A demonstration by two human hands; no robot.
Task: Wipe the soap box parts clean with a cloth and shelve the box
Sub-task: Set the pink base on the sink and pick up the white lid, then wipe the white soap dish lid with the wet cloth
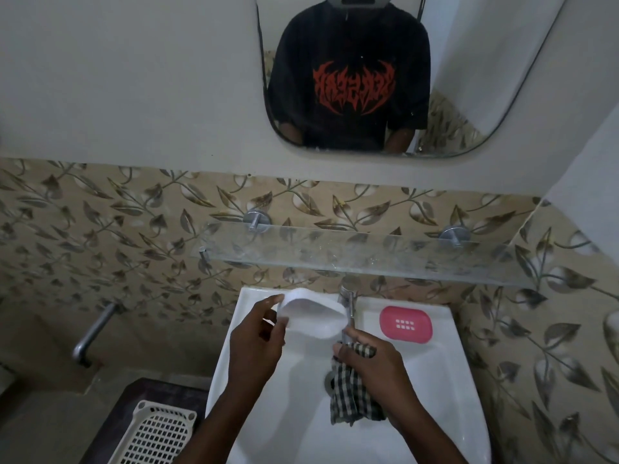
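hands: left hand (258, 343) at centre frame, fingers closed on the left end of the white soap box shell (313, 318); right hand (371, 366) just right of it and lower, clenched around a bunched checked cloth (351, 393).
white shell: held above the sink (435, 380), hollow side toward the camera, long axis running left to right, its right end just beside the right hand's knuckles. the cloth lies below and right of the shell, so the right hand is the nearer for wiping.
pink drain tray (406, 324): flat on the sink ledge, right of the tap (346, 296), apart from both hands.
glass shelf (368, 252): above the sink, mid frame.
not determinable: whether cloth touches shell; tap partly hidden behind shell; drain half covered by cloth.
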